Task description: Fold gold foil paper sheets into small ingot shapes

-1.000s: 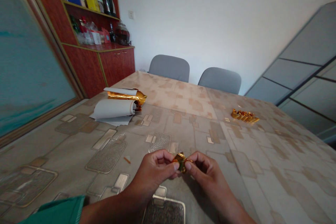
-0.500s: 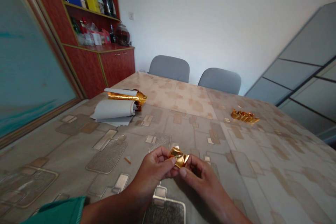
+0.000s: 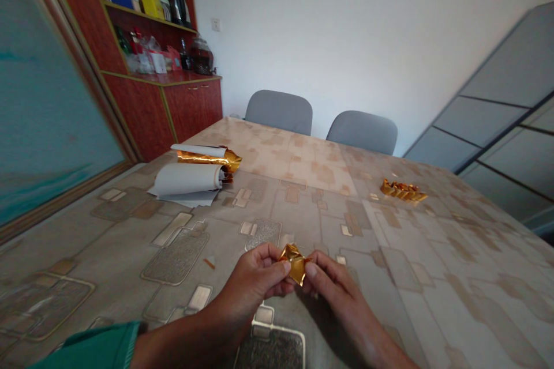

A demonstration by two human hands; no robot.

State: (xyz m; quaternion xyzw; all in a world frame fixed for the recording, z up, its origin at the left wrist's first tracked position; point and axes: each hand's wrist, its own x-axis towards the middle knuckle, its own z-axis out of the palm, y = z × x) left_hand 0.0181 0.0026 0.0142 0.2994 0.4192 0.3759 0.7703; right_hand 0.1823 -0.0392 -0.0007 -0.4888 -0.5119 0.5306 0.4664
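Observation:
A small piece of shiny gold foil paper (image 3: 296, 266), creased and partly folded, is held up between both hands above the table's near side. My left hand (image 3: 264, 274) pinches its left side, thumb on top. At the right edge, my right hand (image 3: 331, 282) grips the foil between thumb and fingers. Fingertips under the foil are partly hidden. Farther right on the table sits a row of folded gold foil pieces (image 3: 403, 190). To the left lie curled sheets of gold foil (image 3: 203, 157) with white backing beside a roll of white paper (image 3: 190, 180).
A patterned cloth covers the table (image 3: 303, 213). A thin orange-brown scrap (image 3: 209, 263) lies left of my hands. Two grey chairs (image 3: 279, 110) stand at the far edge. A red-brown cabinet (image 3: 190, 109) fills the back left corner.
My right thumb has moved up onto the foil's right edge. The foil has turned, and a pointed corner now faces down toward me. My left hand keeps nearly the same place.

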